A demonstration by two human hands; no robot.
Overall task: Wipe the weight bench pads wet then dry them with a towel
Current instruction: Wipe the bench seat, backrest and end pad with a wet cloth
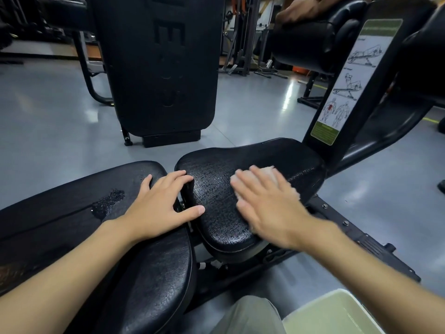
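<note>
While the right hand (pixel 267 206) presses flat on the cloth (pixel 271 170) (blurred), the puddle (pixel 108 203) beside the relaxed, empty left hand (pixel 159 206) may go unwiped.

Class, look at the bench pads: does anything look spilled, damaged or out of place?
Yes: a small puddle sits on the long pad, just left of the left hand. It stands out as a glossy wet patch, while the right hand presses the cloth on the seat pad.
</note>
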